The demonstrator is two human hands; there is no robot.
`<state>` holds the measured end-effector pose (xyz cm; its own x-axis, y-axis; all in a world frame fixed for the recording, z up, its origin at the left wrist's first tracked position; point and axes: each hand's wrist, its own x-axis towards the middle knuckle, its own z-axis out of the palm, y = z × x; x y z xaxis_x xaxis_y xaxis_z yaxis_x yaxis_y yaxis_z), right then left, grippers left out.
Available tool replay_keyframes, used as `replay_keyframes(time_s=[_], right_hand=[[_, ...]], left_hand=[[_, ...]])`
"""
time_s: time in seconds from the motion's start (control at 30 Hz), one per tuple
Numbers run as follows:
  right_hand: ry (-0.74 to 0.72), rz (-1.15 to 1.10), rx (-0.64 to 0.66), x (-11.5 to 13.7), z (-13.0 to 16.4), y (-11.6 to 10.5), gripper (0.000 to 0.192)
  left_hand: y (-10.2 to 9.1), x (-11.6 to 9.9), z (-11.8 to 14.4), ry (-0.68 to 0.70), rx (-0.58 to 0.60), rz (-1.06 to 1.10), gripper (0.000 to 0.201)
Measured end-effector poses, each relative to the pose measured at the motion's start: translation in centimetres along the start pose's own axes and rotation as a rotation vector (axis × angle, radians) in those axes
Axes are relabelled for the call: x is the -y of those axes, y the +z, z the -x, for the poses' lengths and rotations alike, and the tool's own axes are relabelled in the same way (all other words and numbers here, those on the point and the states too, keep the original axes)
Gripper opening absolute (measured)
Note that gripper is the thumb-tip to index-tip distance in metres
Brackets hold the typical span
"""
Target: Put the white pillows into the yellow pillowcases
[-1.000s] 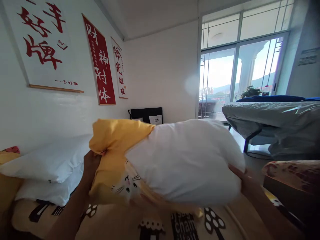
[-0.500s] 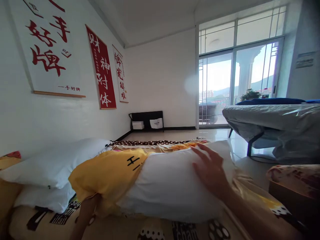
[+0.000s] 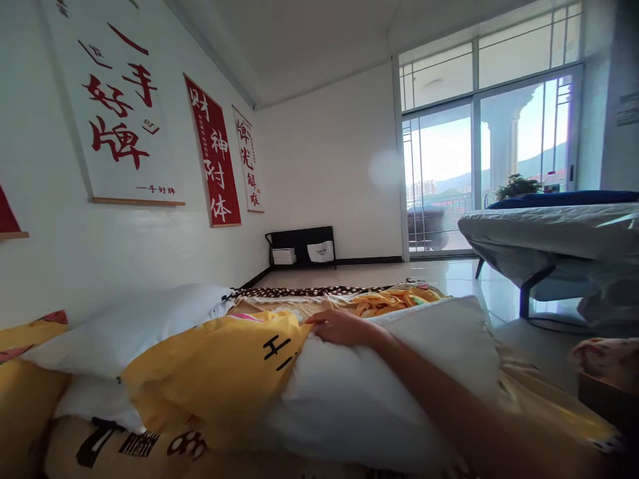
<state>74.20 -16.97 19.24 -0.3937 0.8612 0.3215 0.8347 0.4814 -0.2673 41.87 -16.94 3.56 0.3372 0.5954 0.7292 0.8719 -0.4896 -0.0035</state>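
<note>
A white pillow (image 3: 359,392) lies in front of me, its left end inside a yellow pillowcase (image 3: 210,372) with black printed marks. My right hand (image 3: 342,327) reaches across the top of the pillow, fingers closed on the upper edge of the pillowcase's opening. The pillow's right end is bare. My left hand does not show; the yellow cloth at the lower left may cover it.
More white pillows (image 3: 134,326) are stacked at the left, beside a yellow cushion (image 3: 30,406). Crumpled orange-yellow cloth (image 3: 387,305) lies behind on the patterned bedding. A plastic-covered table (image 3: 554,229) stands at the right, and a low black rack (image 3: 302,243) against the far wall.
My right hand has moved left from the pillow's right part to the pillowcase edge and closed on it. My left forearm has gone out of sight. The view has shifted slightly left.
</note>
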Motion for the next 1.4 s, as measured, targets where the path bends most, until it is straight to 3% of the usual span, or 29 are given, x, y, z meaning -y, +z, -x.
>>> replay_keyframes(time_s=[0.1, 0.2, 0.3, 0.4, 0.53, 0.67, 0.87, 1.07, 1.23, 1.4], right_hand=[[0.049, -0.024, -0.012, 0.8, 0.0, -0.7, 0.032], [0.041, 0.048, -0.049, 1.6, 0.3, -0.7, 0.031], [-0.002, 0.065, -0.07, 2.0, 1.0, -0.3, 0.037], [-0.009, 0.097, -0.092, 2.4, 1.3, 0.3, 0.046], [0.008, 0.203, -0.09, 3.6, 0.2, 1.4, 0.055], [0.04, 0.282, -0.202, 4.2, -1.3, 2.0, 0.037], [0.123, 0.414, -0.328, 1.4, -0.7, 1.8, 0.027], [0.243, 0.509, -0.297, -1.3, 0.3, 1.3, 0.022], [0.115, 0.576, -0.28, -1.7, 1.1, -0.2, 0.035], [0.073, 0.561, -0.435, -2.6, 3.0, 0.0, 0.04]], left_hand=[[1.0, -3.9, -1.2, 0.027, -0.096, 0.007, 0.03], [1.2, -7.2, -4.0, 0.057, -0.223, -0.018, 0.038], [0.4, -8.6, -7.0, 0.101, -0.382, -0.071, 0.037], [-0.7, -8.6, -9.0, 0.128, -0.493, -0.039, 0.03], [-1.9, -9.2, -11.0, 0.137, -0.484, -0.064, 0.019], [-2.2, -11.4, -12.8, 0.202, -0.491, -0.088, 0.014], [-0.1, -12.4, -12.8, 0.209, -0.553, -0.047, 0.018], [0.5, -12.4, -12.6, 0.268, -0.506, -0.016, 0.02], [-1.0, -13.5, -12.4, 0.313, -0.547, 0.07, 0.02], [-2.7, -14.6, -12.0, 0.285, -0.538, 0.085, 0.021]])
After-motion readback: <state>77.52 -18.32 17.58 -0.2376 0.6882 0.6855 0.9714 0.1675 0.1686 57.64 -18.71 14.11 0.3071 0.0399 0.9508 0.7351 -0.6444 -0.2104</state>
